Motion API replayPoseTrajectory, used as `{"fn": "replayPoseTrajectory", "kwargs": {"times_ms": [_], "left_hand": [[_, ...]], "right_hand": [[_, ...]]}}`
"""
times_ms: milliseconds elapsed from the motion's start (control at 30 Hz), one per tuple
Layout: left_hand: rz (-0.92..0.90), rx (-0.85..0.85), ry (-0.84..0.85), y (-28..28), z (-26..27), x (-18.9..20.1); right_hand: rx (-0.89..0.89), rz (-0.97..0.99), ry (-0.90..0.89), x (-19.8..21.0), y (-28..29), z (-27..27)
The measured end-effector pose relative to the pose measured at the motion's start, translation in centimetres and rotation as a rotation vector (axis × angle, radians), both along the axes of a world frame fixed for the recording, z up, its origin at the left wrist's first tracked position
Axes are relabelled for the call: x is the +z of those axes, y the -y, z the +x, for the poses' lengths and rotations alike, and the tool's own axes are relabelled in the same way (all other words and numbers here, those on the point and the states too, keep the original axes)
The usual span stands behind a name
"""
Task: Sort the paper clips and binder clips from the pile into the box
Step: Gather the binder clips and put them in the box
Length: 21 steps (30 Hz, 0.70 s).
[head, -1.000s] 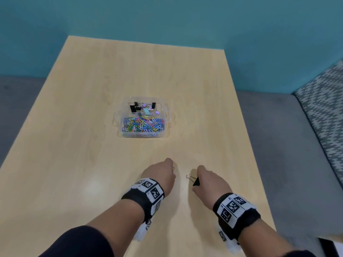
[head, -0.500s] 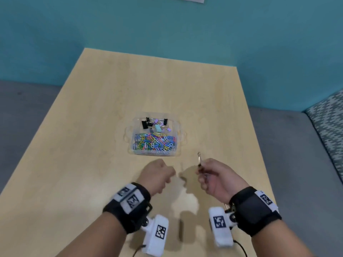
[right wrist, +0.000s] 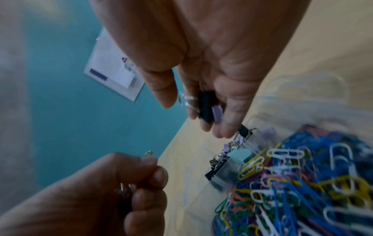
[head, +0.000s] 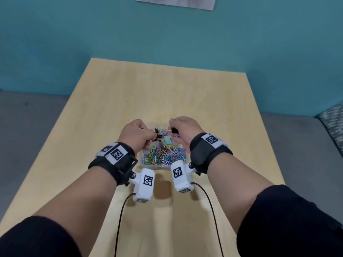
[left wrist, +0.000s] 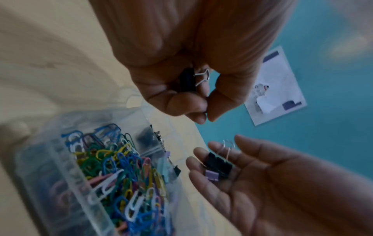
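A clear two-part box (head: 157, 166) stands mid-table. Its near part holds coloured paper clips (head: 163, 153) (left wrist: 121, 167) (right wrist: 292, 183); its far part holds several binder clips (head: 160, 135) (right wrist: 218, 162). Both hands hover over the far part. My left hand (head: 137, 134) (left wrist: 206, 110) curls its fingers round a black binder clip (left wrist: 187, 79). My right hand (head: 182, 128) (right wrist: 187, 111) tilts downward, thumb apart, with black binder clips (left wrist: 218, 162) (right wrist: 206, 105) and a purple one (right wrist: 217, 113) lying loose on its barely bent fingers.
The light wooden table (head: 167, 93) reaches back to a teal wall with a paper sheet (head: 176, 2) on it. Grey floor lies on both sides, and a patterned cushion (head: 334, 119) sits at the right. Wrist camera cables trail along the near table.
Both hands rose from the near part of the table and moved forward to above the box. The right hand's pinch on its clip has loosened into a spread hand.
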<state>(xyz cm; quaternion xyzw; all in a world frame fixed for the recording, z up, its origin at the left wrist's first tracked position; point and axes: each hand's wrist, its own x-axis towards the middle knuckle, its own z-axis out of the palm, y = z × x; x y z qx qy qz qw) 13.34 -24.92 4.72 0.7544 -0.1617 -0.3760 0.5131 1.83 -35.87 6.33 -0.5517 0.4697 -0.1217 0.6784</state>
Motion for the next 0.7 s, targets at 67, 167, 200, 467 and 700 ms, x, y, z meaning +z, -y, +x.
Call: {"fn": "replayPoseTrajectory", "kwargs": {"times_ms": [67, 167, 200, 467, 700], "left_hand": [[0.102, -0.068, 0.177, 0.5, 0.2, -0.2], [0.231, -0.203, 0.374, 1.3, 0.3, -0.3], [0.283, -0.258, 0.434, 1.6, 0.3, -0.3], [0.362, -0.42, 0.643, 3.5, 0.2, 0.2], [0.312, -0.433, 0.67, -2.0, -0.5, 1.2]], "right_hand": [[0.145, -0.206, -0.138, 0.3, 0.2, -0.3], [0.196, -0.456, -0.23, 0.7, 0.1, -3.0], [0.198, -0.502, -0.247, 0.7, -0.2, -4.6], [0.116, -0.579, -0.591, -1.4, -4.1, -22.0], [0.182, -0.523, -0.826, -4.3, -7.6, -30.8]]}}
